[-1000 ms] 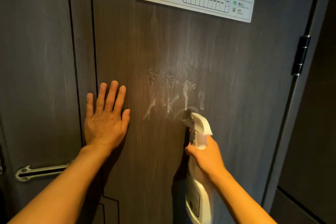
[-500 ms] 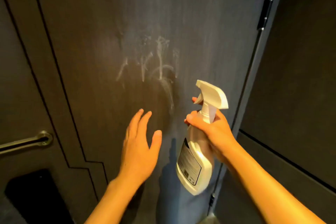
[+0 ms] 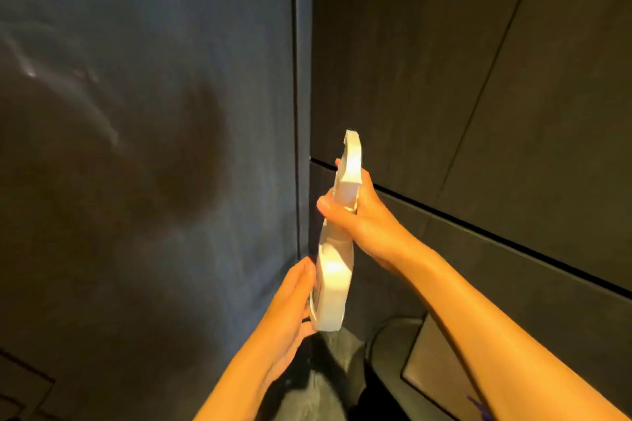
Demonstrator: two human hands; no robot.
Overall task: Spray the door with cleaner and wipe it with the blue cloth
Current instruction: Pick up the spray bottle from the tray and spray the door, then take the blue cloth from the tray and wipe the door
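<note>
Head view: right hand (image 3: 362, 215) grips spray bottle (image 3: 333, 270) neck (upright); left hand (image 3: 290, 301) cups its base.

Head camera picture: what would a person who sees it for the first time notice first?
The eye goes first to the white spray bottle, upright in the middle, brightly lit against the dark surroundings. The right hand has a grip around its neck, and the left hand touches its lower body. To the left, pale streaks of cleaner show on the dark door.

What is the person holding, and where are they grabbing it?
A white spray bottle. The right hand grips its neck under the trigger head; the left hand touches its lower body.
</note>
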